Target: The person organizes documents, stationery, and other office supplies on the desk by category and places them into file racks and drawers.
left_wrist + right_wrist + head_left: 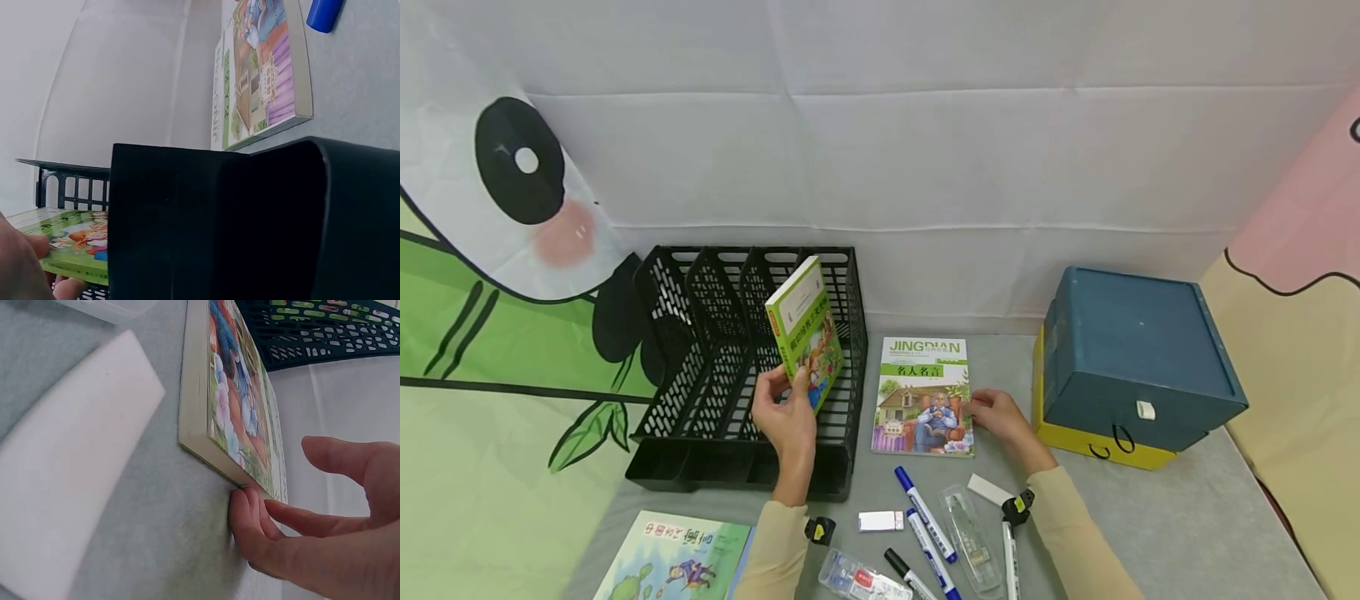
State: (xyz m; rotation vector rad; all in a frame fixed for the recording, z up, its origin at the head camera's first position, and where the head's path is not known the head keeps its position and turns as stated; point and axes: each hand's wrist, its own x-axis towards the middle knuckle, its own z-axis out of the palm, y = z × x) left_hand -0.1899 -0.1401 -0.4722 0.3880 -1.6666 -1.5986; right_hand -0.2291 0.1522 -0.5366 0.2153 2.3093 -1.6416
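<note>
My left hand [786, 421] grips a green-and-white book [808, 329] near its lower end, thumb on the front cover. The book stands tilted within the rightmost compartment of a black file organizer [722, 475]; in the left wrist view the organizer's dark wall hides part of it. To the right, another book [922, 396], with a house and a seated figure on its cover, lies flat on the table. At its right edge are the fingertips of my right hand [1003, 419]. The right wrist view shows that thumb raised apart from the book.
Blue drawers [1142, 350] sit on a yellow box [1101, 446] at the right. In front lie several markers [925, 525], a clear case [972, 533], a white block [989, 489], an eraser [881, 521] and a clear box [861, 577]. A picture book [673, 554] lies front left.
</note>
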